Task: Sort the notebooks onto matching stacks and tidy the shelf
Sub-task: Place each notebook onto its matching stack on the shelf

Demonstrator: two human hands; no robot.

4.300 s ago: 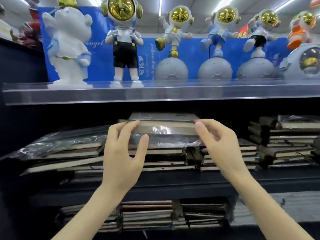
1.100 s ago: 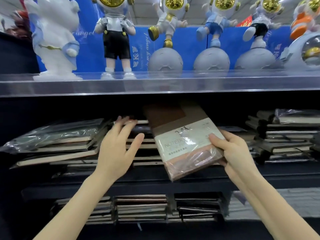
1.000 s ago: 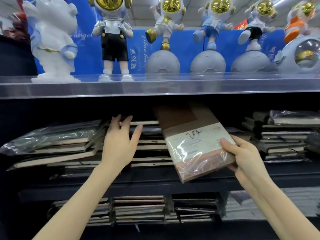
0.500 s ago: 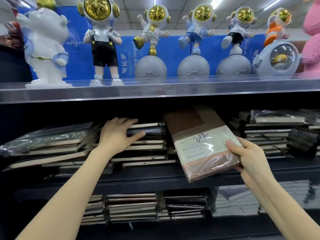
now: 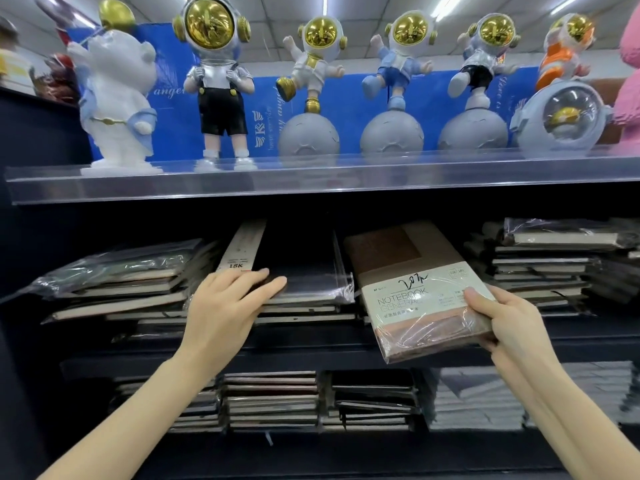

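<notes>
Right now the right grip (image 5: 509, 327) is clamped on a brown, plastic-wrapped notebook with a cream band printed NOTEBOOK (image 5: 408, 289), thumb pressed on the cover near its lower right corner. The book is tilted and held in front of the dark middle shelf (image 5: 311, 344), between the middle stack (image 5: 304, 311) and the right stack (image 5: 543, 271). The left grip (image 5: 225, 306) rests on the black shrink-wrapped notebook (image 5: 304, 271) topping the middle stack, fingers fairly straight, not closed round it. Another wrapped stack (image 5: 131, 289) lies to the left. Above, gold-visored astronaut figurines (image 5: 214, 81) stand on a clear-fronted upper shelf (image 5: 311, 181).
</notes>
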